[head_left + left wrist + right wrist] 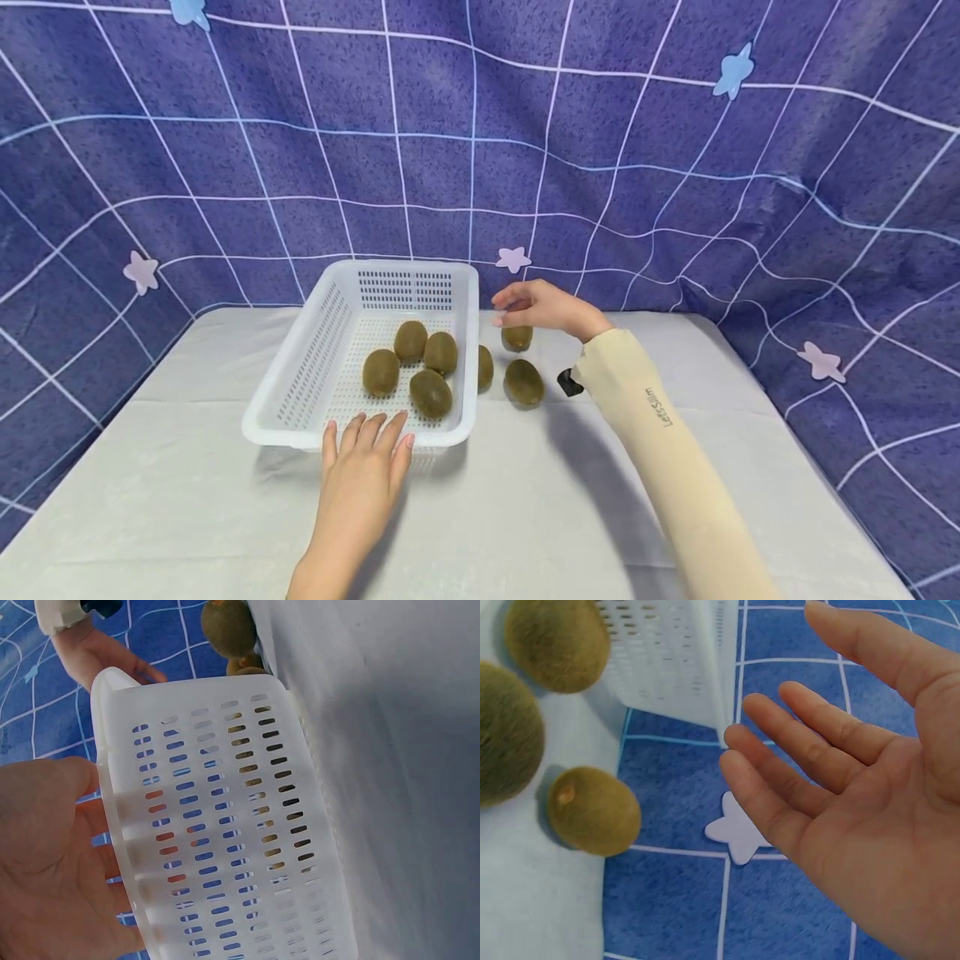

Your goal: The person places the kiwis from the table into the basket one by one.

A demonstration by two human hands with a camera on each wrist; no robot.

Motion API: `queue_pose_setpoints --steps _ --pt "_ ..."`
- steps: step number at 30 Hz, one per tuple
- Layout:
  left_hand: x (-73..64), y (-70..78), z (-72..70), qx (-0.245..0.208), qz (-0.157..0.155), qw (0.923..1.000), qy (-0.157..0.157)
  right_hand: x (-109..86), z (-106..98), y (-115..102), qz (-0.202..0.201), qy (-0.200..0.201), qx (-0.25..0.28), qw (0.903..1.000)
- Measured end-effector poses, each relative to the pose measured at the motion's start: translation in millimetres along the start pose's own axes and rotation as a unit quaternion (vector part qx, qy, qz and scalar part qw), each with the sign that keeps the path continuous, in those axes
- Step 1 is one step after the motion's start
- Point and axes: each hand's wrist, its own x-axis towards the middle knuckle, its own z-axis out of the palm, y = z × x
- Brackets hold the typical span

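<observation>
kiwis, four inside one basket, three beside (right hand near)

Cream sleeve, dark lettering

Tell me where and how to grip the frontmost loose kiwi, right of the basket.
I'd pinch the frontmost loose kiwi across its narrower middle, bringing the right hand in from above and the right: it's oval and lies on its side, while another kiwi and the basket limit room on its left.
</observation>
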Motion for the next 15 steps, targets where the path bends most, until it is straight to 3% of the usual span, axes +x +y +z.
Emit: queue_pose_setpoints --steps 15 --pt "0.5 0.4 0.5 -0.005 -0.002 1.0000 0.000 -21.3 8 39 0.034 -0.007 0.058 0.9977"
